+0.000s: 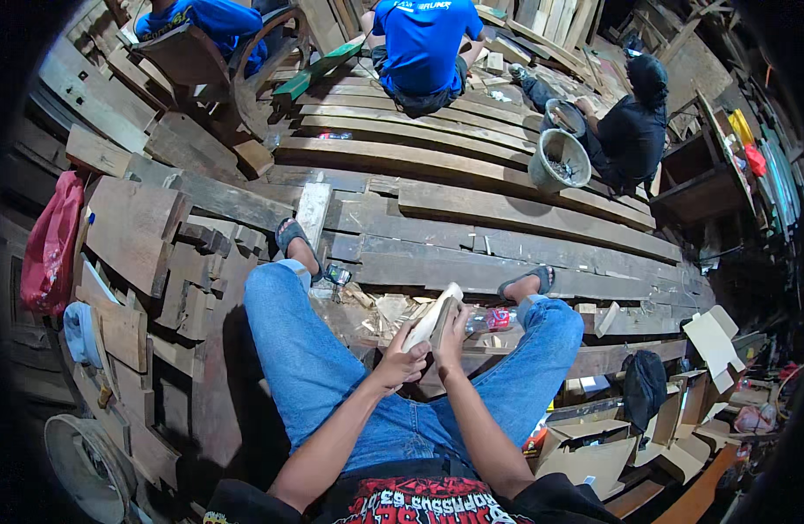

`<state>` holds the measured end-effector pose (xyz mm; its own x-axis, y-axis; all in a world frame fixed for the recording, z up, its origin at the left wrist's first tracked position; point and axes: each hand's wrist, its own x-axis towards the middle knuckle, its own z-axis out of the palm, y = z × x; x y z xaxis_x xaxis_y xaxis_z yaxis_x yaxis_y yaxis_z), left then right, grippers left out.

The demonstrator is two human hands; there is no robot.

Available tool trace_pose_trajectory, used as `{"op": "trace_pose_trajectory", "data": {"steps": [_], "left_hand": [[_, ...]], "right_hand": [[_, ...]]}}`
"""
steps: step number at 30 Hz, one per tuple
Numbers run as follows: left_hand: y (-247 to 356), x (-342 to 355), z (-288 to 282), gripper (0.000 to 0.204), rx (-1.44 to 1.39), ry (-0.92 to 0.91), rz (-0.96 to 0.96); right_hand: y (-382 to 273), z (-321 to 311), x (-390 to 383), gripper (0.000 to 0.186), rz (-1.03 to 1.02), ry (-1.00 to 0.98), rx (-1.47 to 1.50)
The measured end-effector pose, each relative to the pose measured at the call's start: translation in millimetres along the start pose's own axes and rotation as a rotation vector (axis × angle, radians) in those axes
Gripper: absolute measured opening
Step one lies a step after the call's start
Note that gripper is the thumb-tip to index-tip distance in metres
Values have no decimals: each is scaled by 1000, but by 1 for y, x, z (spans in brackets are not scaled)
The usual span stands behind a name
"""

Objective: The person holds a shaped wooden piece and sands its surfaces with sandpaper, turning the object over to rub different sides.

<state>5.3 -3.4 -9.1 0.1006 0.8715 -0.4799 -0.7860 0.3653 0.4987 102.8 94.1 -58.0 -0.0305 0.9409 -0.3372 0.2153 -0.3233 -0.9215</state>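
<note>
Left hand [400, 362] gripped the pale wood [426, 325] between the knees; right hand [451, 337] closed round a darker block [445, 325] alongside. Looked like mid-rubbing or fitting; next move called for a firm left hold, block flat.

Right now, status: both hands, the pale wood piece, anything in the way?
Left hand gripping pale wooden piece. Right hand holding darker flat block alongside; contact unclear. Wood scraps, red-labelled bottle beyond hands, not between.

White printed lettering [428, 501] stands across the wearer's black shirt [419, 491] and a co-worker's blue shirt [424, 44].
</note>
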Motion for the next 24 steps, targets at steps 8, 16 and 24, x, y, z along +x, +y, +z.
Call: {"op": "trace_pose_trajectory", "data": {"steps": [8,16,24], "left_hand": [[-32,16,-12,75,638,49,411],[-15,15,7,84,620,88,324],[-21,21,1,89,573,60,388]], "right_hand": [[43,-11,46,64,158,-88,299],[37,-13,14,59,175,-222,187],[82,-2,14,44,-556,3,-313]]}}
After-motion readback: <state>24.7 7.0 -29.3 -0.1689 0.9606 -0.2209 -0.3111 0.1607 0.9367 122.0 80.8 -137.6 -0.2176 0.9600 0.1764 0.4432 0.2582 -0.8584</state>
